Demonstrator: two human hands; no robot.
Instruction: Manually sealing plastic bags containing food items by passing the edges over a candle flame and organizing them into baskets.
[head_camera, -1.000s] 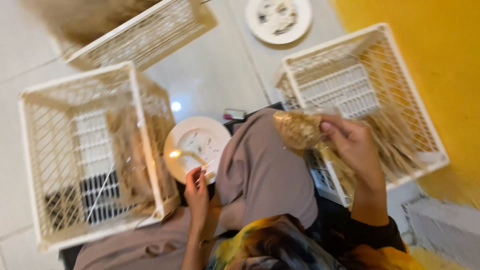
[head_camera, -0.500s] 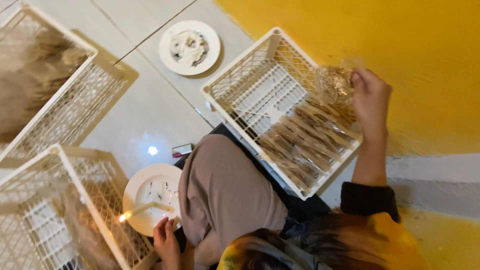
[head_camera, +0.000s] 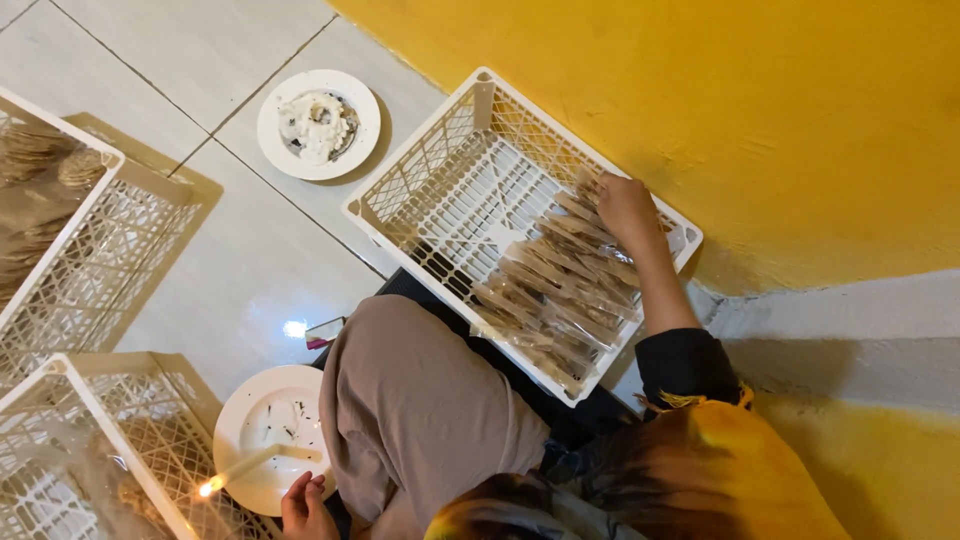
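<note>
white floor tiles meet a yellow wall, and a white crate (head_camera: 420, 190) sits against it. right hand (head_camera: 625, 205) rests curled on the top clear packet (head_camera: 590, 215) of a row of packed crackers (head_camera: 545, 300) leaning at the crate's near end. left hand (head_camera: 305, 505) lies half open, holding nothing, beside a plate (head_camera: 250, 450) with a lit candle (head_camera: 240, 470). judged risk: the flame sits close to fingers and plastic crates

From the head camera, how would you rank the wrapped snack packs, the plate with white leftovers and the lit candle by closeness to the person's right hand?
From the right hand:
1. Wrapped snack packs, under the hand, in the white crate by the yellow wall.
2. Plate with white leftovers, on the floor, upper left.
3. Lit candle, on the lower-left plate, by the left hand.
</note>
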